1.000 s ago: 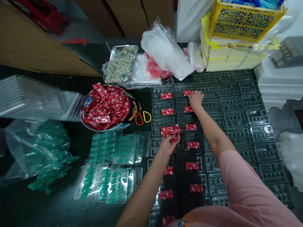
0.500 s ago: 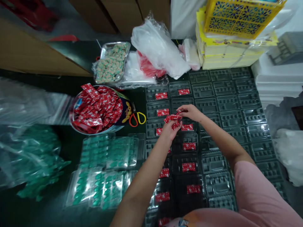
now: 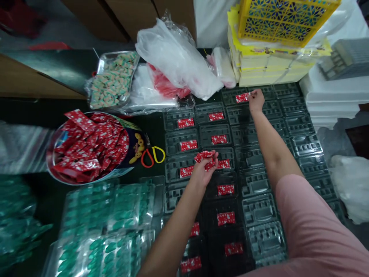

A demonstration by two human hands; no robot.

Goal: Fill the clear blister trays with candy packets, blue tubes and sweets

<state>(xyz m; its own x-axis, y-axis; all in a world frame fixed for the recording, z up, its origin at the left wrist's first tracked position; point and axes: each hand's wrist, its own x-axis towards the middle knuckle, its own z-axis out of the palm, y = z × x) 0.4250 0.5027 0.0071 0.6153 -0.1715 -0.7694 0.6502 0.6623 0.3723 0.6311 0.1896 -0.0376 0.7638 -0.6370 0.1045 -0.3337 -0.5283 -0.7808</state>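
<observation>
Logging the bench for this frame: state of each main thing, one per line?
Left hand: closed on several red packets
Right hand: pinching one red packet by its end
Plastic trays: in rows, some holding a packet
Bucket: open, heaped with packets
Scissors: beside bucket, blade state unclear
Metal tray: filled with small pieces
Yellow basket: resting on paper stack
White bag: crumpled
Green packs: overlapping

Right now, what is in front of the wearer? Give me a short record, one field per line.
Layout: clear plastic compartment trays in columns, small red-and-white patterned packets lying in the two leftmost
Left hand: holding several packets above the trays
Right hand: fingers on one end of a single packet at a far tray
Left side: round dark-walled tub heaped with packets; red-and-yellow-handled scissors beside it
Far side: yellow openwork plastic basket on stacked yellow-and-white sheets
</observation>
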